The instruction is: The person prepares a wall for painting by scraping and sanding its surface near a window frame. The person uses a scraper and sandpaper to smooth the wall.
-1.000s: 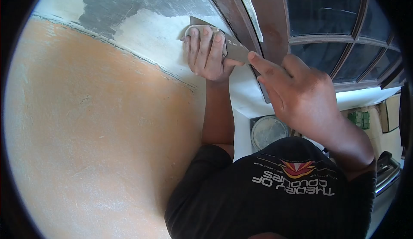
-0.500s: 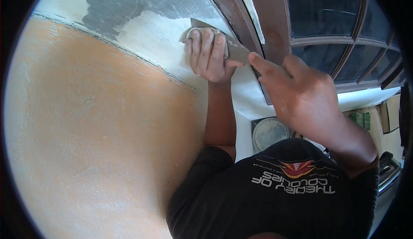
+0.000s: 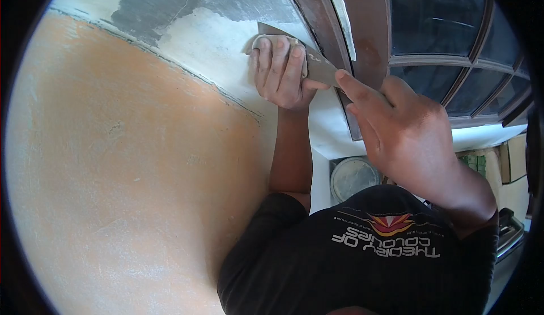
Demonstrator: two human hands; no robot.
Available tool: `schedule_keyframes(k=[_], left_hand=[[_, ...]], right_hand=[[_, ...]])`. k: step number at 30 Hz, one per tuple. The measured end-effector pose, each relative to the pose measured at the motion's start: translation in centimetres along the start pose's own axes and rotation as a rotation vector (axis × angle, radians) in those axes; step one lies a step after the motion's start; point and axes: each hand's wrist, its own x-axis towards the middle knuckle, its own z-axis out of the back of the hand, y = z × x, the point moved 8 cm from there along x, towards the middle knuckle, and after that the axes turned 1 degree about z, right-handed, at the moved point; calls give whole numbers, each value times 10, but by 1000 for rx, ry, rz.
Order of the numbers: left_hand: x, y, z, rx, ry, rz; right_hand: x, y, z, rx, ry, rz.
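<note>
- Both hands are shifting slightly rightward along the wall [image 3: 141, 162] since the earlier frame.
- Left hand [image 3: 281, 71] is pressing flat on the putty knife [image 3: 317, 66].
- Right hand [image 3: 405, 131] is gripping its handle beside the window frame [image 3: 362, 32].
- Keep blade pressure even against the white filler [image 3: 209, 49].

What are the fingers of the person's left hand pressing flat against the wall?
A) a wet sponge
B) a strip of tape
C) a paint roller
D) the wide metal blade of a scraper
D: the left hand lies flat on the grey blade of the scraper, held against the pale wall, while the right hand grips its handle end.
</note>
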Motion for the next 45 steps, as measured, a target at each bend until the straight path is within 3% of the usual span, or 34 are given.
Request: schedule_keyframes(k=[2, 11, 15, 18, 22, 29, 33, 37, 40, 44, 45], left_hand=[[4, 0, 3, 31, -20, 81], [0, -2, 0, 52, 8, 74], [-3, 0, -2, 94, 90, 36], [-6, 7, -6, 70, 355, 77], [47, 20, -8, 203, 340, 106], [7, 13, 0, 351, 520, 93], [49, 10, 2, 364, 508, 24], [56, 4, -4, 394, 373, 84], [22, -13, 7, 343, 481, 153], [-51, -40, 35, 228, 688, 500], [-66, -57, 42, 217, 689, 512]], right_hand=[[2, 5, -2, 1, 7, 1], [-5, -18, -7, 64, -96, -65], [-24, -32, 1, 107, -126, -88], [-36, -48, 0, 155, -73, -71], [-47, -64, -6, 257, -99, -63], [-83, -93, -28, 512, -45, -38], [-112, -120, -46, 622, 14, -61], [-135, -128, -76, 674, 139, -110], [-149, -125, -92, 725, 205, -52], [-152, -111, -98, 827, 292, -29], [-153, -108, -100, 865, 294, -13]])
